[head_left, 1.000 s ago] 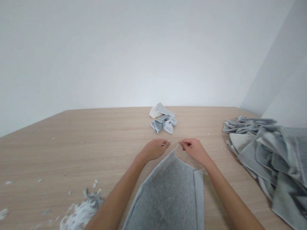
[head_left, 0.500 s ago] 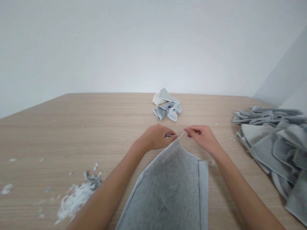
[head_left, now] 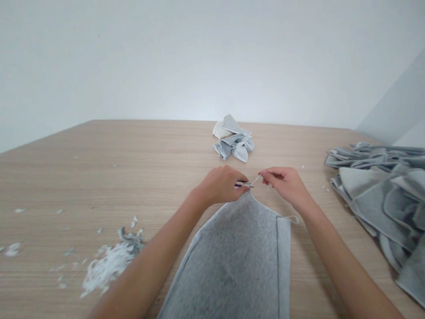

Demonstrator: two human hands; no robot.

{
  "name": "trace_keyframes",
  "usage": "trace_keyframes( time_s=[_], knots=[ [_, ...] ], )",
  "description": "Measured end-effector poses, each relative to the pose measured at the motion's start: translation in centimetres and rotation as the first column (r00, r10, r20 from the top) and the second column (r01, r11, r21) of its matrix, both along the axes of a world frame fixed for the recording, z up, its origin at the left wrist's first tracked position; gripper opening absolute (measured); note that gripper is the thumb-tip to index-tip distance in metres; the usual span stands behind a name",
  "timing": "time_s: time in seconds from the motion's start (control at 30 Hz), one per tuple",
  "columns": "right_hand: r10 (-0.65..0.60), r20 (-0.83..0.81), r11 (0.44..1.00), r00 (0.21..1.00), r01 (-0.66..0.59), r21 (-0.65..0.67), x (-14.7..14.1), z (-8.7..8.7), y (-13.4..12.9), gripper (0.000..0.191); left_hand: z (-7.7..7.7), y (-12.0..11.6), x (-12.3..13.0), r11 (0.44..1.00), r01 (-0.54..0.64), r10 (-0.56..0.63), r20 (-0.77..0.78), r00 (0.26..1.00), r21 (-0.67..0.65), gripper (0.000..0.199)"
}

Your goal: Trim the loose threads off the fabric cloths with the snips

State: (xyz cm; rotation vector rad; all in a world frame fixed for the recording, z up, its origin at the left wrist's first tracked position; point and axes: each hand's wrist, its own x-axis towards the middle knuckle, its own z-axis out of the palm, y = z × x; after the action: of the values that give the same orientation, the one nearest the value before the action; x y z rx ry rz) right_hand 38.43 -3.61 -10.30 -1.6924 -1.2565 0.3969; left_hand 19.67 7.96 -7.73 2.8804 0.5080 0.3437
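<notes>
1. Over the near middle of the table, a grey fabric piece is seen, pointed corner turned away from the wearer; near end is cut off by the view's lower edge. Whether it is rested flat can't be told.
2. Left hand: fingers closed around a small tool, dark grip mostly covered by the hand. Tip is pointed right, just beside the fabric corner. Can't tell if the fabric is pinched too.
3. Right hand: a thin pale thread is pinched between thumb and fingers and run toward the fabric corner. Thread-to-tip contact can't be made out.
4. Loose thread end is curled at the fabric's right corner, near the right wrist.
5. White and grey scraps are heaped left of the left forearm; small bits are scattered farther left.
6. Crumpled grey and off-white cloths are grouped beyond the hands, near the far edge.
7. Grey fabric pile is stacked at right, partly cropped.
</notes>
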Motion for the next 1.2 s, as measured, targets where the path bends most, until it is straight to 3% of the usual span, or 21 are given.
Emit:
trace_keyframes(
  time_s=[0.47, 0.87, 1.03, 1.2],
  knots=[
    [0.012, -0.028, 1.000, 1.000, -0.012, -0.003, 0.0, 0.4, 0.0, 0.028, -0.1, -0.7, 0.5, 0.995, 0.062, -0.062, -0.001, 0.998, 0.072, 0.024],
    [-0.008, -0.068, 1.000, 0.998, 0.009, 0.011, 0.1, 0.4, -0.1, 0.026, 0.2, -0.2, 0.3, 0.997, 0.049, -0.045, -0.068, 0.997, 0.066, 0.025],
    [-0.034, -0.079, 0.998, 0.996, 0.037, 0.046, 0.3, 0.7, -0.1, 0.027, 1.9, 0.8, -1.2, 0.993, -0.007, 0.016, -0.082, 0.997, 0.118, 0.024],
    [-0.045, -0.084, 0.995, 0.995, 0.052, 0.083, -0.2, 2.2, -0.9, 0.031, 6.0, -0.1, -4.8, 0.977, -0.084, 0.090, -0.022, 0.996, 0.197, 0.026]
  ],
)
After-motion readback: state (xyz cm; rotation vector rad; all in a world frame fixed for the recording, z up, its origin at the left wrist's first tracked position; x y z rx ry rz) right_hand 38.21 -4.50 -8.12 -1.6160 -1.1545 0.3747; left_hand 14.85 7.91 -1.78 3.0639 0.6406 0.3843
